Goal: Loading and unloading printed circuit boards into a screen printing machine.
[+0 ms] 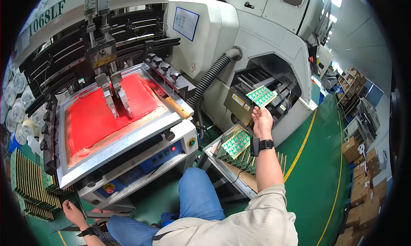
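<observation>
A green-and-white circuit board panel [261,96] lies level at the opening of the white machine, over its rails. My right hand [262,121] is closed at the panel's near edge, with the fingertips partly hidden. Below that wrist, another circuit board panel [236,144] rests on top of a rack of boards. At the lower left, my left hand [73,213] hangs with loosely bent fingers apart and nothing in them. It is beside tall stacks of boards [34,182] stood in rows.
On my left is a screen-printing machine, its metal frame [124,154] holding a screen covered in red paste [98,113]. A wooden-handled spatula [177,108] lies on the frame's right side. A black corrugated hose [212,75] runs between the machines. Cardboard boxes [361,177] line the far right.
</observation>
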{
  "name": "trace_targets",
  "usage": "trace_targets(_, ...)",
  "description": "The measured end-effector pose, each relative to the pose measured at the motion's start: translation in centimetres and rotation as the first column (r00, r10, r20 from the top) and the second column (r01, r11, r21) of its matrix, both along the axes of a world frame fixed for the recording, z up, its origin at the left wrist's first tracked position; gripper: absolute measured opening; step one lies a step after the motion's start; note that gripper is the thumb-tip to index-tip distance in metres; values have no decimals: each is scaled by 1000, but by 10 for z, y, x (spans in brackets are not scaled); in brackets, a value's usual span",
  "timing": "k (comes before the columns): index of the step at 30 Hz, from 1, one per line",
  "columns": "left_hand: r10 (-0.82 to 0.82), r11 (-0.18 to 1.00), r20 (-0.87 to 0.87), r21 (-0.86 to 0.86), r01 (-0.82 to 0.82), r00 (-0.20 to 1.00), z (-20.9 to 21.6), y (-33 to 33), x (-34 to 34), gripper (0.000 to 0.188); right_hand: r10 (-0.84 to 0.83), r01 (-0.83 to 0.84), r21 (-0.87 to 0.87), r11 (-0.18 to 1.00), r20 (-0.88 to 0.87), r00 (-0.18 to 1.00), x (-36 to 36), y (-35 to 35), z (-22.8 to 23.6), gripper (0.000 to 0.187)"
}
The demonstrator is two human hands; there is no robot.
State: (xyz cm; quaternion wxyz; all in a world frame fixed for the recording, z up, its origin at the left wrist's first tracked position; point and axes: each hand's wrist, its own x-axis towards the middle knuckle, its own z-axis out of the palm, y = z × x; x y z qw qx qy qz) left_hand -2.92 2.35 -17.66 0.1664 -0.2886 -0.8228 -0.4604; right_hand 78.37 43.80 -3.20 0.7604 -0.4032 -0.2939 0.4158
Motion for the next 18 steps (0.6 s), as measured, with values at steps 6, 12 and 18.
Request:
trace_targets(6,19,999,-42,-35,-21,999,9,1,11,19,-14,12,-50,999,-39,999,9,4,-11,19)
trace_targets(12,15,999,-19,-32,-15,1000,7,-3,6,18,-29,25,-46,999,-91,995,10,14,-5,21)
trace_targets(18,20,999,-27,-25,-20,999,14,1,13,18,-89,78,-51,996,-253,963,36,42,-8,24)
